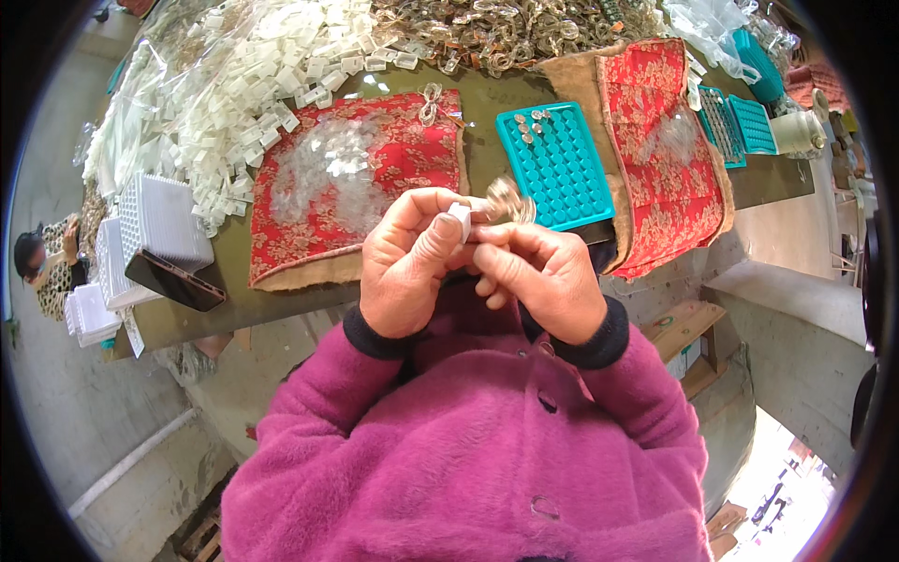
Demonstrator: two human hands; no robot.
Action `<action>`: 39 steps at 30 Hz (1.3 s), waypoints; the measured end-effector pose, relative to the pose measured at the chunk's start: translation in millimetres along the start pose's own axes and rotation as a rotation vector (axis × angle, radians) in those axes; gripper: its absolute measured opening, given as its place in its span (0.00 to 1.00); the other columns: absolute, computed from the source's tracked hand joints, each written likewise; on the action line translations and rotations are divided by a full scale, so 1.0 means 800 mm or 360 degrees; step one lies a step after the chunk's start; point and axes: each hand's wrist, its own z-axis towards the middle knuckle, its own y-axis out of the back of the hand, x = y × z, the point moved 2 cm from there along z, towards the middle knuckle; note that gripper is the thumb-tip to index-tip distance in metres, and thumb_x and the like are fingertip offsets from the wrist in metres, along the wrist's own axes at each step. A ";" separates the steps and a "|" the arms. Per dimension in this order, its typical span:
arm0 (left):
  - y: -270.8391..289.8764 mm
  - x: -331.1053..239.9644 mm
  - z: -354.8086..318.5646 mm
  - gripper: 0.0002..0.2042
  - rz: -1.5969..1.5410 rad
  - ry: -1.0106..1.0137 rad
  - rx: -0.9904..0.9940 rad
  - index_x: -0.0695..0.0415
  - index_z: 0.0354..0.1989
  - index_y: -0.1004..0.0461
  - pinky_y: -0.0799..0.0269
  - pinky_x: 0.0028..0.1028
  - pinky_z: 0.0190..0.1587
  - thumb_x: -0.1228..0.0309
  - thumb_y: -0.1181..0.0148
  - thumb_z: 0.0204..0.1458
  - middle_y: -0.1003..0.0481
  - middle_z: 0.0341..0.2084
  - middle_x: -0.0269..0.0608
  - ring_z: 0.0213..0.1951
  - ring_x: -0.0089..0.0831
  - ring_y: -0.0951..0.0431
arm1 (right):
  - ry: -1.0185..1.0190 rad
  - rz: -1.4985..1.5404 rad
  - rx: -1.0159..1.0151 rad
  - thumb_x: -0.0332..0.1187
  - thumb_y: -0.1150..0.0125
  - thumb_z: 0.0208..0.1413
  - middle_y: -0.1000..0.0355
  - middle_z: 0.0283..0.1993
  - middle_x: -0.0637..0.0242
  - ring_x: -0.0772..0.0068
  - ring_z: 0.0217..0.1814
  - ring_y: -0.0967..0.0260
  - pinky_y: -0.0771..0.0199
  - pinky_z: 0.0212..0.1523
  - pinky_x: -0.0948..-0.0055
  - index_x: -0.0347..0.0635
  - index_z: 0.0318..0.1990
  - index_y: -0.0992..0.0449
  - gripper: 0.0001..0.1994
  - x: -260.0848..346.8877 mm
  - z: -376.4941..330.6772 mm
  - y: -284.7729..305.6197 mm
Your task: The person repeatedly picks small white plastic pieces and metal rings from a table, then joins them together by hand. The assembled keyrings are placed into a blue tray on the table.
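My left hand pinches a small white plastic piece between thumb and fingers. My right hand holds a clear plastic piece against it, just above my chest. Both hands meet in front of the table edge. Behind them lies a teal grid tray with a few clear pieces in its far-left cells. A red patterned cloth to the left carries a pile of clear pieces.
A heap of white plastic pieces covers the far left of the table; brown chain links lie at the back. A second red cloth, more teal trays, white trays and a dark phone sit around. A person is at far left.
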 end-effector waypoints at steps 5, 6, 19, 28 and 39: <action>-0.005 0.000 -0.003 0.11 -0.0062 0.0065 0.0008 0.61 0.55 0.31 0.18 0.46 0.57 0.68 0.48 0.72 0.24 0.57 0.54 0.58 0.45 0.19 | 0.0242 -0.0269 -0.0307 0.29 0.35 0.65 0.19 0.38 0.69 0.84 0.32 0.26 0.23 0.34 0.80 0.36 0.46 0.16 0.08 -0.002 0.000 -0.006; -0.004 -0.001 -0.003 0.11 -0.0163 0.0098 -0.0005 0.61 0.55 0.31 0.18 0.48 0.57 0.68 0.48 0.72 0.24 0.57 0.54 0.59 0.47 0.20 | 0.0336 -0.0284 -0.0314 0.28 0.35 0.65 0.19 0.38 0.69 0.84 0.32 0.26 0.24 0.34 0.80 0.35 0.45 0.16 0.07 0.000 -0.001 -0.006; 0.046 -0.047 -0.006 0.12 -0.0081 -0.0333 -0.0170 0.60 0.56 0.25 0.10 0.41 0.43 0.72 0.41 0.68 0.18 0.48 0.55 0.44 0.40 0.13 | 0.0372 0.0010 -0.0523 0.31 0.39 0.71 0.22 0.35 0.68 0.84 0.28 0.25 0.22 0.28 0.81 0.35 0.45 0.22 0.07 -0.002 0.001 0.008; 0.050 -0.028 -0.014 0.15 -0.0347 0.0135 -0.0269 0.65 0.55 0.28 0.14 0.48 0.53 0.65 0.43 0.70 0.21 0.51 0.59 0.50 0.48 0.16 | 0.0938 -0.0823 -0.0266 0.21 0.33 0.61 0.23 0.44 0.61 0.74 0.40 0.22 0.19 0.38 0.74 0.36 0.52 0.20 0.12 0.012 0.007 -0.027; 0.036 -0.018 -0.006 0.12 -0.0312 0.0306 -0.0328 0.63 0.50 0.27 0.14 0.45 0.51 0.65 0.44 0.70 0.20 0.49 0.56 0.48 0.42 0.16 | 0.1634 -0.1614 -0.0242 0.17 0.26 0.48 0.28 0.41 0.63 0.68 0.40 0.26 0.23 0.39 0.71 0.39 0.48 0.17 0.18 0.016 0.024 -0.034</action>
